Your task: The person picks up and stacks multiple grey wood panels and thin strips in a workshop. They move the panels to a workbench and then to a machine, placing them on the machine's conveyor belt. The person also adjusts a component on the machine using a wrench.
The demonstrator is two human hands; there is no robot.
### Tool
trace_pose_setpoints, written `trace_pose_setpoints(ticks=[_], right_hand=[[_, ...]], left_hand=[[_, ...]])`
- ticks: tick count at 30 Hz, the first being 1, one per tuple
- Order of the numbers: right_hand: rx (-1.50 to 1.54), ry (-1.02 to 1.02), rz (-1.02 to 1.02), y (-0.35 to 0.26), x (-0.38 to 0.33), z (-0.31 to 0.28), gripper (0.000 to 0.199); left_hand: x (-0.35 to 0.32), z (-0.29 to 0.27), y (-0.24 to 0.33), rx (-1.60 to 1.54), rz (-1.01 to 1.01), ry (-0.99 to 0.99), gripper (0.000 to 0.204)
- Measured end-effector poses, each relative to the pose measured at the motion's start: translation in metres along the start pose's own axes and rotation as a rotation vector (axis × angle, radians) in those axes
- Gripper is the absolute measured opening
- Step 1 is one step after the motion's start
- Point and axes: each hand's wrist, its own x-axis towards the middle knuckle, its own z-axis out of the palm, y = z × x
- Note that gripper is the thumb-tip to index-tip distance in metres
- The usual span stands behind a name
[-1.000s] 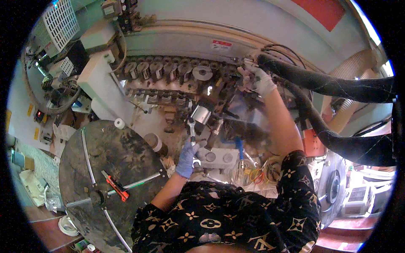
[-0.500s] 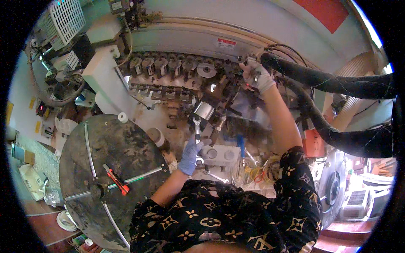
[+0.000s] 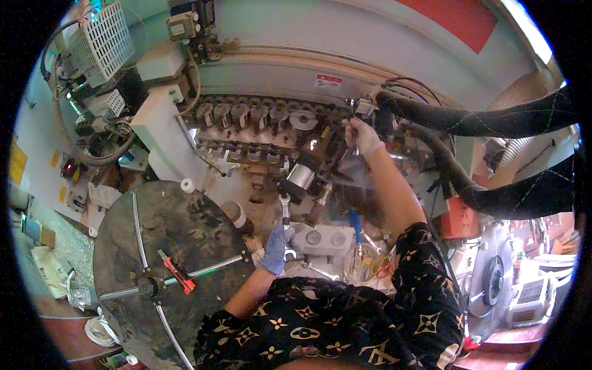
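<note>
My gloved left hand (image 3: 275, 248) is wrapped round a combination wrench (image 3: 285, 211). The wrench's upper end reaches the near end of a silver-and-black cylinder (image 3: 301, 176) on the machine. Farther off and to the right, my gloved right hand (image 3: 365, 137) is closed, thumb and fingers drawn together among dusty machine parts. Whatever those fingers hold, if anything, is too small to make out. Just beyond it sits a metal fitting (image 3: 365, 110). A light block with two round dials (image 3: 325, 238) lies right of my left hand, and another wrench (image 3: 320, 271) lies below it.
At left is a large dark round disc (image 3: 172, 228) carrying a red utility knife (image 3: 179, 274). Thick black hoses (image 3: 481, 117) cross the right side. Rows of metal rollers (image 3: 246, 115) line the back. A blue-handled tool (image 3: 356, 223) and orange-handled scissors (image 3: 383, 269) lie at right front.
My right hand has drawn back slightly from the metal fitting, leftward and nearer, its fingers now pinched together. My left hand keeps its grip on the wrench. The whole view has shifted a little.
</note>
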Motion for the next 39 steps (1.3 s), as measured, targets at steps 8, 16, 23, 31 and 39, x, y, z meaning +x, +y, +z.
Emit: trace_pose_setpoints(ticks=[8, 16, 23, 31, 39], right_hand=[[-0.130, -0.047, -0.022, 0.012, -0.086, 0.037, 0.038], [-0.510, 0.275, -0.672, 0.035, -0.053, 0.010, 0.045], [-0.498, 0.170, -0.581, 0.039, -0.023, -0.018, 0.049], [-0.484, 0.128, -0.532, 0.033, -0.024, -0.006, 0.054], [-0.603, 0.186, -0.562, 0.040, -0.016, -0.017, 0.055]], left_hand=[[0.027, -0.009, 0.025, 0.058, 0.060, 0.030, 0.035], [0.163, 0.090, 0.156, 0.856, 0.238, -0.241, 0.038], [0.329, 0.169, 0.215, 2.117, 0.221, -0.335, 0.029], [0.417, 0.210, 0.217, 2.592, 0.183, -0.742, 0.021], [0.393, 0.272, 0.216, 2.775, -0.125, -0.858, 0.027]])
